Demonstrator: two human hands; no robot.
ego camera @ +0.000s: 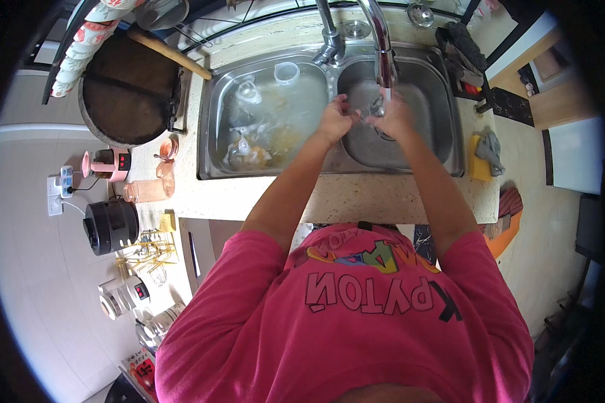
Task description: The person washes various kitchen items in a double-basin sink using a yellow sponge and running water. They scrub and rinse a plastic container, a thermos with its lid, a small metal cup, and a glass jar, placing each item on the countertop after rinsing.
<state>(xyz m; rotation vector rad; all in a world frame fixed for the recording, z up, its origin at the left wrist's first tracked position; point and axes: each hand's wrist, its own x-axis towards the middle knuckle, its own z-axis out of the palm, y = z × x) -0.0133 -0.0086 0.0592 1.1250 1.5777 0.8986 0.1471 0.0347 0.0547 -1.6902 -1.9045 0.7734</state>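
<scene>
Both hands are over the right basin (pixel 423 146) of a stainless steel double sink. My left hand (pixel 337 121) is near the divider, its fingers curved and partly apart. Under the spout of the chrome faucet (pixel 384 68), my right hand (pixel 396 117) has water running onto it. Something shiny and see-through shows between the hands; whether it is a clear object or only water, I cannot tell. Cloudy water fills the left basin (pixel 302 131). In it are a translucent round container (pixel 287 74), a clear plastic piece (pixel 249 92) and crumpled clear plastic (pixel 244 145).
A large dark round pan (pixel 126 90) with a wooden-handled tool (pixel 166 50) stands left of the sink. Pink-tinted bottles (pixel 148 191) lie below it. A yellow sponge (pixel 479 160) and a grey cloth (pixel 490 153) rest at the right edge, below a black caddy (pixel 463 60).
</scene>
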